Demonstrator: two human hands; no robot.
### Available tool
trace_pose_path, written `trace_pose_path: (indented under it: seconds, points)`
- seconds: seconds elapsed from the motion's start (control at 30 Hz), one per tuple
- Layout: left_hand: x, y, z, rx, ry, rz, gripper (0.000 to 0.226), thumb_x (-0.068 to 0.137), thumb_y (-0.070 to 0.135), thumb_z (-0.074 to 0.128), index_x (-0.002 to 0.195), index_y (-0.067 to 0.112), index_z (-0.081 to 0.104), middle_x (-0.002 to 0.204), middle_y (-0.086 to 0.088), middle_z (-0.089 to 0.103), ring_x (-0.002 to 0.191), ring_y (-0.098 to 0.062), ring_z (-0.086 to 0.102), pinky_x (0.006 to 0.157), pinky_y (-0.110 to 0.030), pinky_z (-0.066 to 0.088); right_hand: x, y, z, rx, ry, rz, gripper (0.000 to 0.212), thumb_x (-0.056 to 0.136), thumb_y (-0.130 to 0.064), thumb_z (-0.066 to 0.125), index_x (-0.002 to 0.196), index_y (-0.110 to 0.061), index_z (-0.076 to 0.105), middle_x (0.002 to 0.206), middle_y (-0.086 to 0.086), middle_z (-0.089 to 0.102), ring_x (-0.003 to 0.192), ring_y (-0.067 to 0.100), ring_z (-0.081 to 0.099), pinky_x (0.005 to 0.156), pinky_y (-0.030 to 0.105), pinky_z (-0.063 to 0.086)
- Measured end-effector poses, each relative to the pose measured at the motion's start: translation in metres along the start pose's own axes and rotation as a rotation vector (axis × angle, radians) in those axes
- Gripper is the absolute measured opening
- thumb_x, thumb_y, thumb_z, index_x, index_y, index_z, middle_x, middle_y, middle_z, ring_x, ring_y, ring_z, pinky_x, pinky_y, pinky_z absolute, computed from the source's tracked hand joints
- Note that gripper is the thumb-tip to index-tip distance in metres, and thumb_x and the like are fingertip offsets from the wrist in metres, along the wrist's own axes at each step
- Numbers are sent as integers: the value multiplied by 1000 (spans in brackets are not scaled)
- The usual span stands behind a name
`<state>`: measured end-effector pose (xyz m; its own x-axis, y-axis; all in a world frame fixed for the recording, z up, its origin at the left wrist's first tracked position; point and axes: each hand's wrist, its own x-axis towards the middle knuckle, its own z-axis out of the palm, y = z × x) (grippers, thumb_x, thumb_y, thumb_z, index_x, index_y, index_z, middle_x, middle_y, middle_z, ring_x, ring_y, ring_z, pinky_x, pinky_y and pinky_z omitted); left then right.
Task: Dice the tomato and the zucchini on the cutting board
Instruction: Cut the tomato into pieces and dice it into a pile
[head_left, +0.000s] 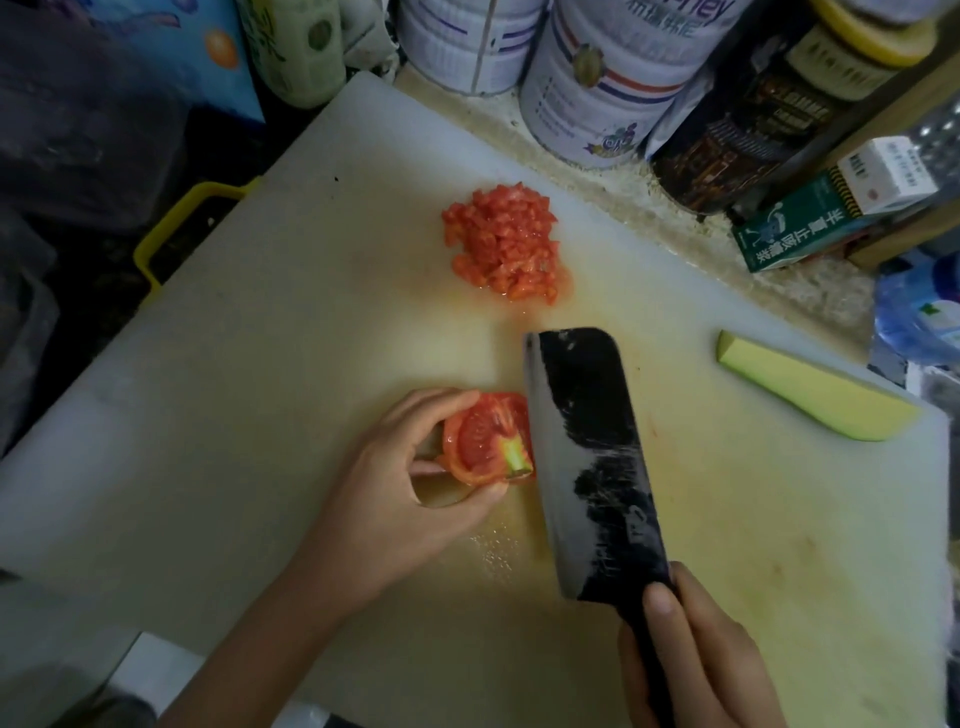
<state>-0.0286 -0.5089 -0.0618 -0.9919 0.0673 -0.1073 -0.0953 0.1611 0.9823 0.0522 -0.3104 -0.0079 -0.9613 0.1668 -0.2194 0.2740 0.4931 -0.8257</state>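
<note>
A white cutting board (260, 374) fills most of the view. My left hand (395, 488) holds a tomato half (483, 441) cut face up, its green core showing, fingers curled round it. My right hand (696, 654) grips the dark handle of a cleaver (587, 457). The blade stands right against the tomato's right side. A pile of diced tomato (501, 241) lies further back on the board. A zucchini piece (810, 395), pale flesh up, lies at the board's right edge.
Several tins (602, 78) and a dark jar (753, 119) crowd the counter behind the board. A green and white carton (831, 208) and a plastic bottle (919, 312) lie at the right. A yellow handle (176, 228) shows past the board's left edge.
</note>
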Motion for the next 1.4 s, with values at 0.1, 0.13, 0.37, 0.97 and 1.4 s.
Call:
trace_pose_path:
  seconds: [0.1,0.13,0.37,0.97,1.4]
  points:
    - [-1,-3,1,-1,13,15,61,62,29,80,118,38,59,120,26,56,110,4,58,77,-11,52,3,-11,-5,-406,-49,-172,32,94,-63,23,85,-41,44,57,-14,44,42,-2,41,46,2,24]
    - [-1,-3,1,-3,7,12,62,62,28,81,119,37,60,119,25,56,109,3,59,77,-11,52,4,-17,-4,-454,-47,-175,33,95,-63,22,83,-40,44,51,-12,39,38,-4,38,44,2,23]
    - [-1,-3,0,-25,-12,5,62,62,24,82,120,31,62,118,23,58,107,-1,61,80,-16,54,-4,-14,7,-629,42,-379,31,101,-45,22,85,-32,46,49,-10,37,35,13,36,37,13,25]
    - [1,0,6,-37,66,-4,51,60,21,80,108,25,67,106,20,62,95,-2,65,73,-13,53,-6,-5,32,-831,144,-487,39,93,-30,43,79,-9,73,58,2,57,33,19,42,33,16,34]
    - [2,1,8,-27,81,-28,52,62,4,87,107,22,68,103,15,63,93,3,63,70,-8,49,4,-11,38,-786,134,-518,28,89,-28,45,82,-12,66,59,3,59,32,25,43,32,19,33]
